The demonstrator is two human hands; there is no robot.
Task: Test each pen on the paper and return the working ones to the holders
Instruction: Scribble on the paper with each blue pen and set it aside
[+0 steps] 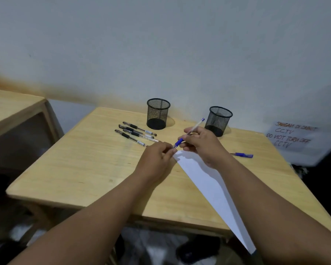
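Observation:
My right hand grips a blue pen with a clear barrel, tip pointing down-left. My left hand pinches at the pen's tip end, just above the far corner of a white sheet of paper on the wooden table. Several black pens lie in a row left of my hands. A second blue pen lies to the right. Two black mesh holders stand at the back, the left one and the right one; both look empty.
A wall runs right behind the table. A second wooden table stands to the left across a gap. A handwritten CCTV notice hangs at the right. Dark shoes and floor show below the table's near edge.

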